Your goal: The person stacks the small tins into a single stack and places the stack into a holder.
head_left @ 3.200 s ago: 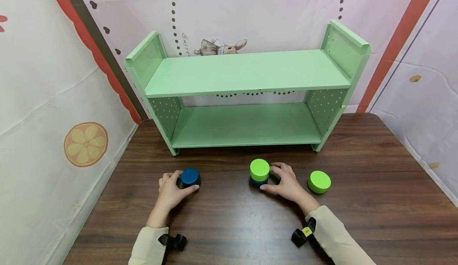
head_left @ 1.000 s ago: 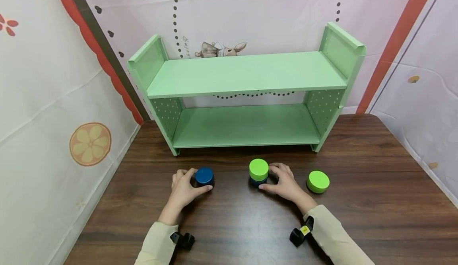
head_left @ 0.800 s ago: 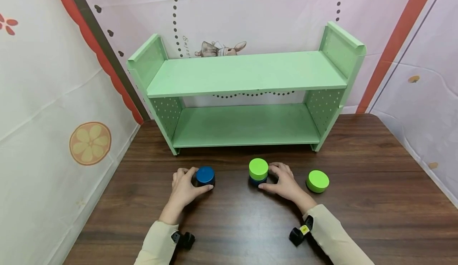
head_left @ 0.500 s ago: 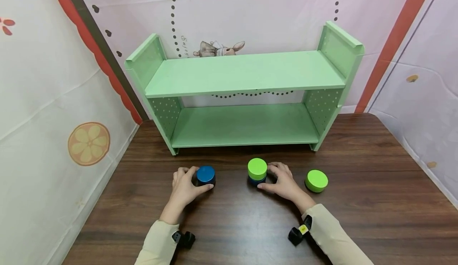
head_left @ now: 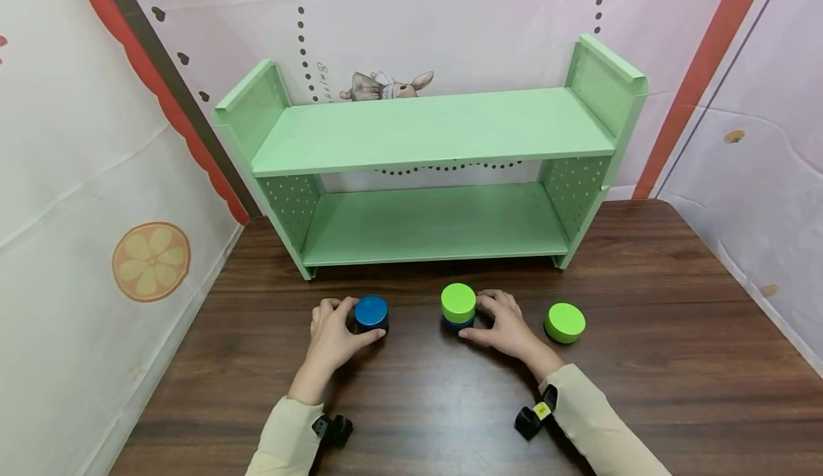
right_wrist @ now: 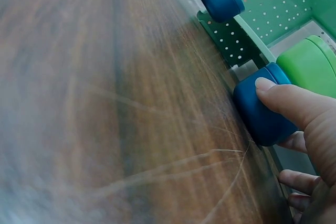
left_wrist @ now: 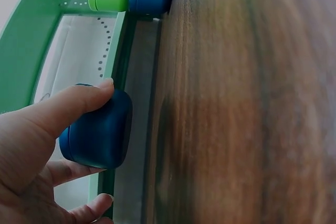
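My left hand [head_left: 332,336] holds a small round blue jar [head_left: 371,311] between thumb and fingers. In the left wrist view this blue jar [left_wrist: 97,132] is gripped by its sides, close over the table, with a shadow beside it. To the right, a green jar [head_left: 459,302] is stacked upright on a second blue jar [head_left: 457,324]. My right hand [head_left: 508,327] has its thumb and fingers around the lower one. In the right wrist view the thumb lies on that lower blue jar [right_wrist: 262,111], under the green jar [right_wrist: 310,64]. Another green jar [head_left: 565,322] stands alone beyond the right hand.
A two-tier light green shelf [head_left: 431,226] stands behind the jars, toward the table's back edge. The dark wooden table [head_left: 418,404] stretches in front of it. Patterned cloth [head_left: 450,33] hangs behind and on both sides.
Compared with about three seconds ago, my left hand has moved right with the blue jar, nearer the stack. My right hand still grips the stack's lower jar. The head view shifts slightly.
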`<state>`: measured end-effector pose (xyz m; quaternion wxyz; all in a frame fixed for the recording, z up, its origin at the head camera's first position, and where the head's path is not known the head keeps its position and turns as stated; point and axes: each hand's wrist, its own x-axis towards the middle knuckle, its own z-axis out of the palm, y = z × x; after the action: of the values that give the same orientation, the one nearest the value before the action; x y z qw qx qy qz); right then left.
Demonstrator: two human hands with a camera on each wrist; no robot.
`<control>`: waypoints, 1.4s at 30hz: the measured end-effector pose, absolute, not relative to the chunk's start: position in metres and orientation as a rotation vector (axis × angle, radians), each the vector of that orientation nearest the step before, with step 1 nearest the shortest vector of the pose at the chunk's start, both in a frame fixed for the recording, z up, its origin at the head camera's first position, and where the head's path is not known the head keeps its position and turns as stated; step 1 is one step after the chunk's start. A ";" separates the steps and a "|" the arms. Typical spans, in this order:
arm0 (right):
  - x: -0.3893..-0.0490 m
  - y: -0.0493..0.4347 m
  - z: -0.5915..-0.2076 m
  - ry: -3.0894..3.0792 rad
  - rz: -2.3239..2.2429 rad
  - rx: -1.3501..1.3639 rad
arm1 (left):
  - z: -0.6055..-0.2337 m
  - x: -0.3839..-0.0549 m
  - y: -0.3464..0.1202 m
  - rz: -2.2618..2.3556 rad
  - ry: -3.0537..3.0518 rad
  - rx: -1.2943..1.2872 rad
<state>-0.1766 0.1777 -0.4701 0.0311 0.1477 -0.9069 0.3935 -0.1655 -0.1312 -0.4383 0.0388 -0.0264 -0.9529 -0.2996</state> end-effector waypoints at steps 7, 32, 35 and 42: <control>-0.177 0.177 -0.470 -2.779 1.224 0.455 | -0.436 -0.166 -0.128 -0.907 -2.894 -0.101; -0.176 0.176 -0.470 -2.793 1.213 0.449 | -0.427 -0.166 -0.113 -0.963 -2.871 -0.127; -0.176 0.177 -0.470 -2.794 1.203 0.454 | -0.427 -0.166 -0.111 -0.961 -2.872 -0.129; -0.177 0.177 -0.470 -2.785 1.192 0.462 | -0.426 -0.166 -0.108 -0.950 -2.884 -0.142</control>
<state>-0.1769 0.1771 -0.4697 0.0387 0.1508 -0.9081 0.3887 -0.1659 -0.1083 -0.4260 0.0510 -0.0465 -0.9475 -0.3122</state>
